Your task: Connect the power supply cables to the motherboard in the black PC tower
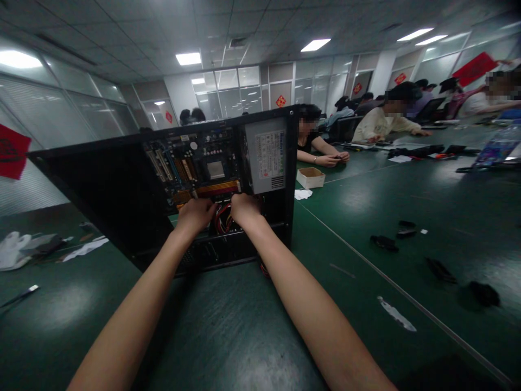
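Observation:
An open black computer case point(89, 179) stands tilted on the green table. Inside it I see a motherboard point(197, 163) with slots and a square processor socket, plus a grey power supply point(266, 157) with a printed label at upper right. My left hand point(195, 213) reaches in below the board, fingers curled. Close beside it is my right hand point(246, 209), closed like a fist under the orange and red memory slots point(220, 188). Red and yellow cables point(222, 218) bunch between the two hands. The fingertips are mostly hidden, so what they grip does not show.
On the green table point(228, 331) to the right lie small black parts point(385, 243) and a clear plastic strip point(395, 314). A small open box point(310, 177) stands behind the case. Plastic bags point(16, 250) lie at left. Other people sit at the far side.

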Demonstrator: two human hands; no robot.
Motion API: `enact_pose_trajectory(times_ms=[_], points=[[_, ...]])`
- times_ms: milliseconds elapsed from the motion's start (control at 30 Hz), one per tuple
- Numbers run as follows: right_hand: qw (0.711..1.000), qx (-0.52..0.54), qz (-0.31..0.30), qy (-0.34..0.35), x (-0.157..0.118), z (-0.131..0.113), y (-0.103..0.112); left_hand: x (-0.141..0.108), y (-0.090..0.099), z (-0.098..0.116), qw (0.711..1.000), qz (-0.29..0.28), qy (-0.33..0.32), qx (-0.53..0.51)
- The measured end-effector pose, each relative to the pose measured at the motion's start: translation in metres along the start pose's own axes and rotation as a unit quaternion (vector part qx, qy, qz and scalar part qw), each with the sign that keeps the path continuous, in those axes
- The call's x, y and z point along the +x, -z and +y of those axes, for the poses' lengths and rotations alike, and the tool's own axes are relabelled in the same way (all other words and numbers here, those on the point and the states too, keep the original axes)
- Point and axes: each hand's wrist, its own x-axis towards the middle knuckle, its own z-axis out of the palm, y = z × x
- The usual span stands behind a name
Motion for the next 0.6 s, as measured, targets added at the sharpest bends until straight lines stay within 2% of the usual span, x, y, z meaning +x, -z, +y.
enact_pose_trajectory(times_ms=[133,300,600], points=[[1.000,0.006,-0.014,-0.005,0.001,0.002,0.000,0.000,-0.001,0.002,1.000,0.000,-0.001,0.001],[1.000,0.016,0.023,-0.001,-0.004,0.002,-0.003,-0.008,0.000,0.001,1.000,0.014,-0.005,0.000],[1.000,0.013,-0.003,-0.004,0.000,0.002,-0.001,-0.004,0.001,0.003,1.000,-0.004,0.003,0.003]])
